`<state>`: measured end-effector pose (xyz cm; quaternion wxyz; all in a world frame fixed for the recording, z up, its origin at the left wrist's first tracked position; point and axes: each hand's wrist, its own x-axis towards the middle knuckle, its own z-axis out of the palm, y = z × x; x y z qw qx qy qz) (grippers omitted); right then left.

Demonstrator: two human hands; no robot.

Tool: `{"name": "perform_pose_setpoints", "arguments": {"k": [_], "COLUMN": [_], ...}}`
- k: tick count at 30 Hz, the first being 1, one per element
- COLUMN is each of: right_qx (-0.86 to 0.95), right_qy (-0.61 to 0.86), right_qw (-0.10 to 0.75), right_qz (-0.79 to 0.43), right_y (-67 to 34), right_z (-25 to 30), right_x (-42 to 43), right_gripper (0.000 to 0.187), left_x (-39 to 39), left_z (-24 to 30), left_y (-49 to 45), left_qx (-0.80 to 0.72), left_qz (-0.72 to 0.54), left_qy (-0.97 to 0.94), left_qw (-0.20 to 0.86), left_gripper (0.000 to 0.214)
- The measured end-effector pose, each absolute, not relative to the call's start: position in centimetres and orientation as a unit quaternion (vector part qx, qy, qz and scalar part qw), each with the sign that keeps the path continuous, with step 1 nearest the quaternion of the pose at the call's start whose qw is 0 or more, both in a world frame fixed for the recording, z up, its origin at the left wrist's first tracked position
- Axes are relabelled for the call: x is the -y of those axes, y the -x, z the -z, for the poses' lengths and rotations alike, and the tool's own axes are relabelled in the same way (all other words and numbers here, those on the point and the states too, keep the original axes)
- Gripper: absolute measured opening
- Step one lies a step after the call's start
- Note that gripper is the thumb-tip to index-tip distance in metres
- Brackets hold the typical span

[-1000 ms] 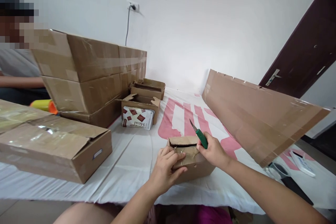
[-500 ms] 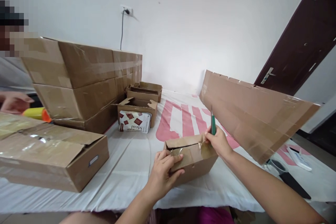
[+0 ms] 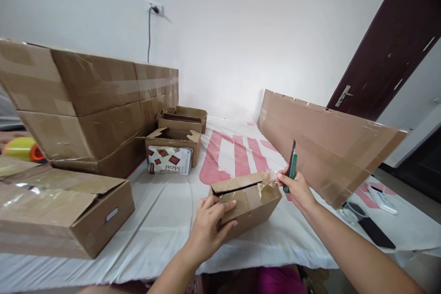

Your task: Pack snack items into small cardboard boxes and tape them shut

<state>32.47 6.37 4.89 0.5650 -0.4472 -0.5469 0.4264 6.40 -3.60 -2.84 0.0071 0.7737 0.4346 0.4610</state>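
The small box [image 3: 255, 213] lies on the cloth-covered table [image 3: 155, 225] at lower centre, its top flaps parted by a dark slit towards the far edge. The left hand [image 3: 212, 225] has a loosely spread grip over the box's near left part, fingers on top and thumb lower, by the front side, bracing it rather than closing round it. The right hand [image 3: 294, 186], just right of centre, has its grip closed on the green-handled knife [image 3: 291, 171], whose bare blade points up and away from the box. At the box's right end, clear tape [image 3: 269, 183] is bunched and lifted, and the right fingertips seem to pinch its loose end while the same hand carries the knife. That double load looks like the main hazard: if the tape gave way suddenly, the right hand could jerk and swing the exposed blade, and a slackened hold could let the knife slip or turn. A hard tug might also drag the box from under the lightly set left hand, or tear the cardboard where the tape sticks. The printed packet [image 3: 170, 161], left of centre against an open box [image 3: 196, 147], appears far enough off to escape a small slip.
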Motion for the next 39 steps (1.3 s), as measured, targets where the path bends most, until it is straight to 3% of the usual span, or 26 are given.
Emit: {"name": "perform_pose_setpoints", "arguments": {"k": [10, 18, 23, 29, 39], "right_qx": [0.553, 0.743, 0.77, 0.763, 0.855], "right_qy": [0.451, 0.514, 0.51, 0.524, 0.48], "right_qw": [0.532, 0.378, 0.361, 0.356, 0.173], "right_qz": [-0.456, -0.202, -0.129, -0.13, -0.094], "right_y": [-34.6, -31.0, -30.2, -35.3, -42.3], "right_z": [-4.6, -4.9, -5.8, -5.8, -6.0], "right_x": [-5.3, -2.0, -3.2, -3.3, 2.2], "right_gripper": [0.025, 0.028, 0.008, 0.031, 0.039], "left_x": [3.7, 4.0, 4.1, 3.6, 3.6], "left_z": [2.7, 2.5, 2.6, 3.1, 2.3], "left_y": [-6.3, -6.8, -6.2, -5.2, -5.4], "left_qx": [-0.444, -0.437, -0.441, -0.438, -0.45], "left_qz": [-0.467, -0.463, -0.459, -0.466, -0.444], "left_qy": [-0.765, -0.771, -0.771, -0.769, -0.773], "left_qw": [0.009, -0.014, -0.014, 0.017, 0.046], "left_gripper": [0.03, 0.029, 0.03, 0.032, 0.025]}}
